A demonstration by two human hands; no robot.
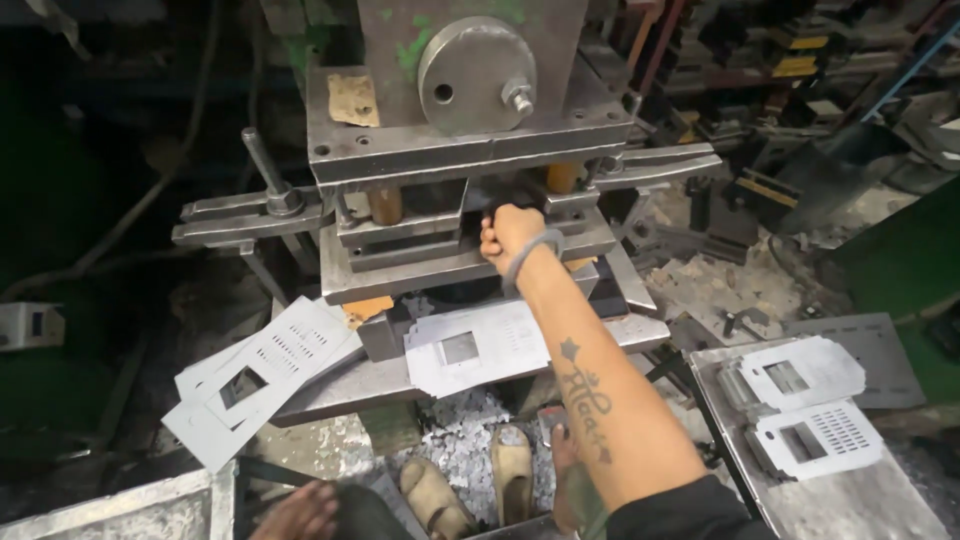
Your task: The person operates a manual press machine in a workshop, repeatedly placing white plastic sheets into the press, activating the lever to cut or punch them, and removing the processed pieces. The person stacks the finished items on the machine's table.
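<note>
Right hand (510,235): reaching into the gap of the press (465,150), fingers curled in among the die plates; whatever is gripped there hidden, so closed on something or not cannot be told.
Left hand (297,512): low at the bottom edge, resting near the knee, fingers loose, holding nothing visible.
Sheet blank (478,347): lying flat just below the right wrist, on the press bed; thin grey metal with a square window and rows of small slots.
Handling: probably light and stiff, springy if bent, with sharp punched edges; best pinched at a plain outer margin, away from window and slots.
Loose stack (255,375): more blanks fanned out well left of the grip, overhanging the bed.
Finished pieces (805,405): two neat piles far right of the grip on a metal table (860,500).
In the way: upper die block close over the knuckles, guide posts (385,205) on both sides, clamp bars jutting left and right.
Underfoot: scrap chips (465,440) around sandalled feet (470,480).
</note>
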